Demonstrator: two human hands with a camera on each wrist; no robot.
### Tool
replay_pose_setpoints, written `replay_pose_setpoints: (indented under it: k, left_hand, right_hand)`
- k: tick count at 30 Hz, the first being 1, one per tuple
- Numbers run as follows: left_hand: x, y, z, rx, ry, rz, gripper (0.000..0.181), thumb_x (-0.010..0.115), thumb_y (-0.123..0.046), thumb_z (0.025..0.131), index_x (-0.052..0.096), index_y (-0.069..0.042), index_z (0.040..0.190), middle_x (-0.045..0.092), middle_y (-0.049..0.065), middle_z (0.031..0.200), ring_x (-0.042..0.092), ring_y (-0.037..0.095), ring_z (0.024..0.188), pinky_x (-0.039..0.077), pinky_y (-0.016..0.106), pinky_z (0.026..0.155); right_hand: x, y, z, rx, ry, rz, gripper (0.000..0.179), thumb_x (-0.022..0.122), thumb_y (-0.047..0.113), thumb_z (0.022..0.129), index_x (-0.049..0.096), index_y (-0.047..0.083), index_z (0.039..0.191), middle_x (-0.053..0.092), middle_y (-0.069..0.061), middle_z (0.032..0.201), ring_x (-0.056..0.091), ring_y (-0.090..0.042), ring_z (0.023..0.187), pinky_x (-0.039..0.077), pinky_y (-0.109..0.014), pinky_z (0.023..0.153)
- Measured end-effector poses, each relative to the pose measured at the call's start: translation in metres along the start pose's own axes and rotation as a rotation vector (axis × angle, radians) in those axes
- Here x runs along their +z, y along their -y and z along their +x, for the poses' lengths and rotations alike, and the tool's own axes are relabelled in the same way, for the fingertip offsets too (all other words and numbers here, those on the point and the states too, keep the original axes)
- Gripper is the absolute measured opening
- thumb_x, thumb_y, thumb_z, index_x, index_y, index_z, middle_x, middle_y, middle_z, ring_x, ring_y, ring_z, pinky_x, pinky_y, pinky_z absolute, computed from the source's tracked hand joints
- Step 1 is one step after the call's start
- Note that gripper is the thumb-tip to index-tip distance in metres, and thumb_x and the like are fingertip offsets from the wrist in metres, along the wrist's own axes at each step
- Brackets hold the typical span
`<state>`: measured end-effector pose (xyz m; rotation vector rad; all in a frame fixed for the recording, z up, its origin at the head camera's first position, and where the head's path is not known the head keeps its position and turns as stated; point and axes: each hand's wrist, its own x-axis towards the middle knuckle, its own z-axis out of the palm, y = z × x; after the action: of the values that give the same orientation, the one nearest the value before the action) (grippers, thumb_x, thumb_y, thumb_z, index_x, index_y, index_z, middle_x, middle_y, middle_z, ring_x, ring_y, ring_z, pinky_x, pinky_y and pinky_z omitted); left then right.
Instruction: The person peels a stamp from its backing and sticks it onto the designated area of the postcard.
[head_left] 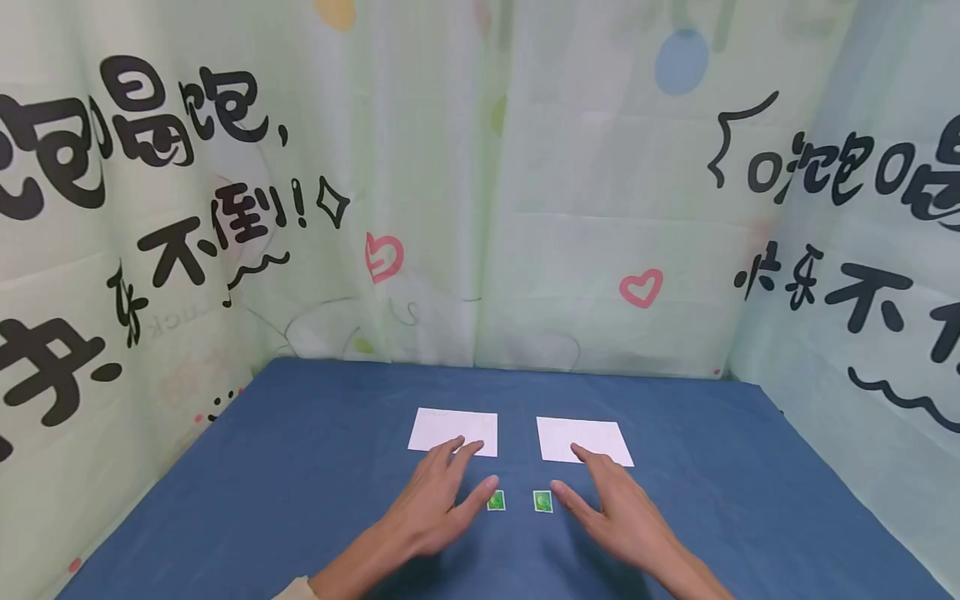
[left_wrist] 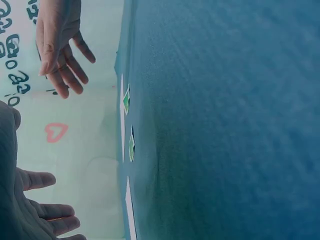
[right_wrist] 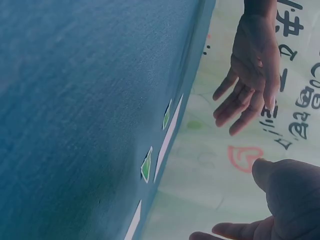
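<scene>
Both hands hover over a blue-covered table, fingers spread and holding nothing. My left hand (head_left: 431, 504) is near a small green stamp-like square with a white border (head_left: 497, 501), its thumb overlapping the square's left edge in the head view. Close to the thumb of my right hand (head_left: 618, 508) lies a second such green square (head_left: 543, 501). Behind them lie two white paper rectangles, the left one (head_left: 457, 429) and the right one (head_left: 581, 437); fingertips overlap both in the head view. In the left wrist view both green squares (left_wrist: 126, 100) lie flat on the cloth.
A blue cloth (head_left: 337, 433) covers the table. Pale green curtains (head_left: 555, 208) with black lettering, pink hearts and coloured dots hang behind it and at both sides.
</scene>
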<state>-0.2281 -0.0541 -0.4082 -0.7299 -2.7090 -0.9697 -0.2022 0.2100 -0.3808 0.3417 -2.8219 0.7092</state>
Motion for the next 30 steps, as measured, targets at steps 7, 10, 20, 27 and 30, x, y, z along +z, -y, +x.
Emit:
replay_pose_setpoints:
  k: [7, 10, 20, 27, 30]
  left_hand:
    - [0.004, -0.002, 0.004, 0.019, -0.022, 0.0, 0.066, 0.039, -0.06, 0.104, 0.047, -0.014, 0.151, 0.044, 0.019, 0.154, 0.039, 0.037, 0.144, 0.033, 0.061, 0.113]
    - [0.005, -0.003, 0.006, 0.016, -0.034, -0.014, 0.065, 0.04, -0.059, 0.104, 0.047, -0.014, 0.151, 0.045, 0.018, 0.153, 0.04, 0.037, 0.143, 0.034, 0.061, 0.112]
    - [0.008, -0.002, 0.015, 0.018, -0.072, -0.042, 0.063, 0.043, -0.056, 0.105, 0.049, -0.012, 0.149, 0.047, 0.017, 0.15, 0.042, 0.035, 0.141, 0.036, 0.059, 0.113]
    - [0.01, -0.001, 0.021, 0.026, -0.092, -0.04, 0.062, 0.044, -0.054, 0.105, 0.05, -0.009, 0.148, 0.049, 0.018, 0.149, 0.044, 0.035, 0.139, 0.037, 0.059, 0.111]
    - [0.01, 0.0, 0.023, 0.023, -0.089, -0.037, 0.062, 0.045, -0.053, 0.105, 0.05, -0.009, 0.148, 0.049, 0.018, 0.149, 0.044, 0.035, 0.139, 0.037, 0.058, 0.111]
  right_hand:
    - [0.003, 0.001, 0.002, 0.014, 0.005, 0.008, 0.07, 0.064, 0.051, 0.098, 0.049, 0.004, 0.149, 0.059, -0.016, 0.142, 0.053, -0.039, 0.133, 0.041, -0.061, 0.106]
    - [0.004, 0.002, 0.003, 0.005, -0.008, 0.013, 0.069, 0.065, 0.05, 0.098, 0.05, 0.004, 0.148, 0.06, -0.016, 0.141, 0.055, -0.038, 0.131, 0.043, -0.06, 0.105]
    - [0.005, 0.007, 0.005, 0.005, -0.005, 0.015, 0.07, 0.068, 0.047, 0.096, 0.051, 0.002, 0.147, 0.06, -0.017, 0.14, 0.055, -0.039, 0.13, 0.043, -0.061, 0.104]
    - [0.005, 0.011, 0.007, 0.0, -0.006, 0.015, 0.07, 0.07, 0.044, 0.095, 0.051, 0.001, 0.147, 0.06, -0.018, 0.14, 0.055, -0.039, 0.129, 0.044, -0.061, 0.103]
    - [0.006, 0.011, 0.006, -0.008, -0.01, 0.023, 0.071, 0.071, 0.046, 0.095, 0.052, 0.002, 0.147, 0.06, -0.017, 0.139, 0.056, -0.038, 0.129, 0.044, -0.06, 0.103]
